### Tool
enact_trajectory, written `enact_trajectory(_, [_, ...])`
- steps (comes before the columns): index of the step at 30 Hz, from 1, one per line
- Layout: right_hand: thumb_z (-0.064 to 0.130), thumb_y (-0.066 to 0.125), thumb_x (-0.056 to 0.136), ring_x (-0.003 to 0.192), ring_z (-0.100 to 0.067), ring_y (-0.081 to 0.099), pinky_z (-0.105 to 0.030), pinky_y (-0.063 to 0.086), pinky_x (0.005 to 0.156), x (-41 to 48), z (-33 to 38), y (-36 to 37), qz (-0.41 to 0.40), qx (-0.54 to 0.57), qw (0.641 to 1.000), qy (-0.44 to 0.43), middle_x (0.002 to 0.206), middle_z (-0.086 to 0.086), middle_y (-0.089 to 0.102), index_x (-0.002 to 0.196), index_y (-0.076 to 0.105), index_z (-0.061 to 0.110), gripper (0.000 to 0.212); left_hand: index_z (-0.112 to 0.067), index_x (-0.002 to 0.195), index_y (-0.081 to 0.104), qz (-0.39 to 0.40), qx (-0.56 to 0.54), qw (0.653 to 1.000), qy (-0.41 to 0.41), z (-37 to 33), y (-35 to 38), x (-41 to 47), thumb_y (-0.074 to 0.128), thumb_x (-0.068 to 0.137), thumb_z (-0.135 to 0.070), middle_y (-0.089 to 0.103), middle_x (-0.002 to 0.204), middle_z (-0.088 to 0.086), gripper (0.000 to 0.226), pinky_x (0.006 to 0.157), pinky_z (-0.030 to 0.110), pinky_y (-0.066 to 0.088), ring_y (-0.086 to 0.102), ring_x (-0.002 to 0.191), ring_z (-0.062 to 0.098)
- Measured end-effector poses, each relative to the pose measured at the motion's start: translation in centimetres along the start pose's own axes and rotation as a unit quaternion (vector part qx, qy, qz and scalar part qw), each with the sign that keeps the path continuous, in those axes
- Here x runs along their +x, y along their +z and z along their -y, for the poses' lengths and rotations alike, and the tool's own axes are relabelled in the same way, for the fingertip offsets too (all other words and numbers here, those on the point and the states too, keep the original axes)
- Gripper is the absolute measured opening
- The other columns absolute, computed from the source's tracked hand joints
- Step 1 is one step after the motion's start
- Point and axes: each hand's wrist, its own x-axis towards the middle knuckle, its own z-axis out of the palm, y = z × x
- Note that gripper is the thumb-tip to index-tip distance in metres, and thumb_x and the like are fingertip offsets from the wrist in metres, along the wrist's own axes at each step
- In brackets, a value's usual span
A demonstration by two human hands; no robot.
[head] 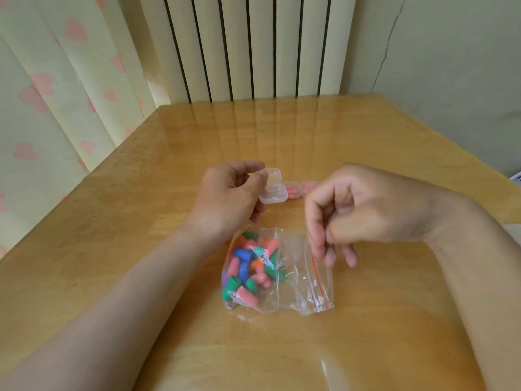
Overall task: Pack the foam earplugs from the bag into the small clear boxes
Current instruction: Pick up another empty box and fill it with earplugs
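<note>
A clear zip bag [298, 280] with a red seal line lies on the wooden table [282, 136], holding several pink, green, blue and orange foam earplugs [248, 266] bunched at its left end. My left hand [228, 198] pinches a small clear box [273, 187] with its lid swung open, just beyond the bag. My right hand [352, 213] hovers over the bag's open right end, fingers curled down and blurred; I cannot tell whether they hold an earplug. Two small clear boxes with pink earplugs [300, 189] sit behind, between the hands.
A radiator [248, 46] and a wall stand past the table's far edge. A curtain with pink hearts [56, 94] hangs along the left side. A glossy sheet covers the tabletop.
</note>
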Motion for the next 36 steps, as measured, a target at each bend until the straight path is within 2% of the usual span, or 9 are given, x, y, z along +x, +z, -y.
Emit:
enact_trajectory(2, [-0.015,0.055,0.079,0.069,-0.017,0.074,-0.029,0.054,0.048,0.0,-0.3,0.1,0.049,-0.055,0.997,0.029,0.074,-0.006,0.076,0.071,0.073,0.006,0.028,-0.006,0.125,0.063,-0.005,0.008,1.000,0.002,0.0,-0.1,0.1,0.058,0.100,-0.017,0.065,0.072,0.014,0.028,0.051,0.033,0.052,0.055,0.052,0.020])
enact_trajectory(6, [-0.005,0.062,0.087,0.071,-0.002,0.070,-0.029,0.057,0.058,0.3,-0.5,0.5,0.040,-0.131,0.989,0.055,0.086,0.004,0.079,0.092,0.081,0.015,0.028,-0.006,0.126,0.063,-0.013,0.002,1.000,-0.001,0.0,-0.1,0.1,0.058,0.099,-0.017,0.064,0.073,0.014,0.029,0.051,0.032,0.052,0.055,0.052,0.017])
enact_trajectory(13, [0.016,0.063,0.090,0.093,-0.018,0.071,-0.043,0.056,0.090,1.5,-1.4,0.7,-0.071,-0.229,0.969,0.052,0.096,0.010,0.077,0.099,0.079,0.035,0.026,-0.005,0.123,0.064,-0.023,-0.009,1.000,-0.009,0.0,0.1,0.2,0.057,0.099,-0.016,0.063,0.076,0.018,0.027,0.049,0.030,0.048,0.052,0.052,0.021])
enact_trajectory(17, [0.012,0.069,0.084,0.079,-0.008,0.069,-0.040,0.056,0.087,1.9,-1.3,1.3,-0.089,-0.228,0.969,0.041,0.082,0.012,0.076,0.084,0.080,0.025,0.017,-0.006,0.122,0.065,-0.025,-0.015,1.000,-0.011,0.0,0.4,0.0,0.057,0.099,-0.015,0.064,0.076,0.018,0.025,0.047,0.028,0.048,0.053,0.050,0.020])
enact_trajectory(22, [0.009,0.071,0.084,0.060,0.011,0.057,-0.009,0.041,0.055,2.4,-1.4,2.2,-0.090,-0.225,0.970,0.030,0.060,0.034,0.060,0.082,0.080,0.018,0.013,-0.012,0.120,0.065,-0.021,-0.011,0.999,-0.023,0.0,0.7,-0.2,0.057,0.099,-0.019,0.065,0.072,0.013,0.024,0.056,0.038,0.048,0.053,0.053,0.025])
enact_trajectory(24, [0.013,0.076,0.083,0.055,0.008,0.055,-0.010,0.041,0.056,2.7,-1.7,2.5,-0.093,-0.235,0.967,0.025,0.054,0.027,0.058,0.079,0.078,0.019,0.008,-0.013,0.120,0.065,-0.018,-0.008,0.999,-0.026,-0.1,0.8,-0.3,0.057,0.100,-0.020,0.064,0.070,0.011,0.023,0.057,0.041,0.048,0.054,0.052,0.025])
enact_trajectory(27, [0.018,0.080,0.081,0.053,0.004,0.054,-0.029,0.054,0.081,3.0,-2.0,2.7,-0.093,-0.259,0.961,0.022,0.053,0.024,0.059,0.076,0.075,0.023,0.008,-0.015,0.120,0.065,-0.013,-0.004,1.000,-0.024,-0.2,0.8,-0.5,0.056,0.100,-0.021,0.063,0.069,0.010,0.023,0.058,0.042,0.049,0.054,0.051,0.023])
enact_trajectory(31, [0.022,0.080,0.082,0.064,0.003,0.056,-0.026,0.053,0.078,2.9,-1.7,2.9,-0.086,-0.262,0.961,0.022,0.052,0.030,0.058,0.083,0.075,0.023,0.006,-0.017,0.121,0.065,-0.005,-0.002,1.000,-0.026,-0.2,0.8,-0.6,0.056,0.100,-0.022,0.065,0.075,0.017,0.023,0.059,0.044,0.049,0.054,0.046,0.019])
enact_trajectory(36, [0.015,0.076,0.085,0.053,0.006,0.056,-0.018,0.048,0.060,3.0,-1.6,3.1,-0.084,-0.237,0.968,0.019,0.056,0.027,0.060,0.085,0.074,0.021,0.007,-0.016,0.121,0.065,0.000,-0.003,1.000,-0.027,-0.2,0.7,-0.6,0.056,0.100,-0.021,0.068,0.087,0.028,0.023,0.058,0.052,0.052,0.056,0.053,0.024])
